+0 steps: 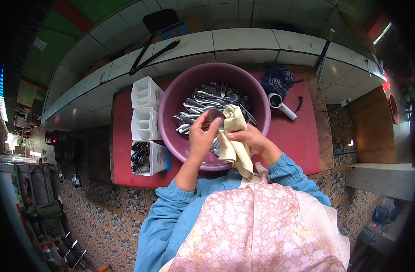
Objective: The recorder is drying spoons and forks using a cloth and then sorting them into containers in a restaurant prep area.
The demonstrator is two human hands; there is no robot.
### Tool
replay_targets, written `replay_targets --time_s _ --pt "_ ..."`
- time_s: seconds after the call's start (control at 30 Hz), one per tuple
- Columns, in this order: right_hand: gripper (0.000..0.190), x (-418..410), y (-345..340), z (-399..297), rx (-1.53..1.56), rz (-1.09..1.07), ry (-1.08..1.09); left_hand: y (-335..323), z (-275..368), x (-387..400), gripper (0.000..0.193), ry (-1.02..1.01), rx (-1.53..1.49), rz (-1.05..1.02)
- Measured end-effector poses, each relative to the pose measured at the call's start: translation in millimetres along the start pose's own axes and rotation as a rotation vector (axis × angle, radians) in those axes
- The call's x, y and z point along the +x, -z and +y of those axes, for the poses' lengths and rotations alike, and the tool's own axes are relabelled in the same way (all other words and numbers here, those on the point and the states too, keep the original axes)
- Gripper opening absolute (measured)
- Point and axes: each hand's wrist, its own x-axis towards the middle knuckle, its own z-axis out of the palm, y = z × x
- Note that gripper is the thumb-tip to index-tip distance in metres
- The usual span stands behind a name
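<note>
A large purple plastic basin (214,166) holds a heap of metal spoons and forks (210,98). Over its near part, my left hand (202,134) grips a metal spoon (215,115) by its bowl end. My right hand (255,139) holds a pale yellow cloth (235,136), which touches the spoon and partly hides it. Left of the basin stand white plastic cutlery holders in a row: the far one (147,93) and the middle one (146,124) show bare dividers, while the near one (157,159) contains spoons and forks (140,156).
The basin rests on a red tabletop (125,175). To its right lie a white handheld fan (284,108) and a bunched dark blue patterned cloth (278,80). Black tongs (153,57) lie on the tiled ledge (244,40) behind. A wooden panel (374,125) stands at the right.
</note>
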Motion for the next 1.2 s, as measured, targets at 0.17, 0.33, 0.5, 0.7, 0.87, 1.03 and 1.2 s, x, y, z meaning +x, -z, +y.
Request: replay_targets --time_s 0.17,0.33,0.5,0.7,0.87,1.03,1.2 --pt "0.038 -2.0 -0.4 2.8 0.084 -0.067 -0.058 15.2 -17.0 11.0 0.013 0.088 0.013 -0.129" --pt "0.039 -4.4 9.2 8.4 0.018 -0.106 -0.097 24.6 -20.9 19.1 0.015 0.082 0.004 0.002" --pt "0.040 -9.8 12.4 9.7 0.028 -0.113 -0.130 36.3 -24.9 24.6 0.016 0.071 -0.006 0.090" --pt "0.043 -14.7 21.0 7.4 -0.019 -0.103 -0.165 47.6 -23.7 27.9 0.017 0.031 0.033 0.191" --pt "0.042 -23.5 47.3 14.4 -0.081 -0.010 -0.111 93.5 0.6 44.2 0.011 -0.065 -0.008 0.399" --pt "0.041 -18.6 58.3 11.8 -0.027 0.131 -0.068 118.1 46.9 27.1 0.018 -0.383 0.236 0.491" --pt "0.040 -15.3 64.9 16.7 -0.005 0.160 -0.056 153.3 75.8 2.2 0.015 -0.755 0.758 0.758"
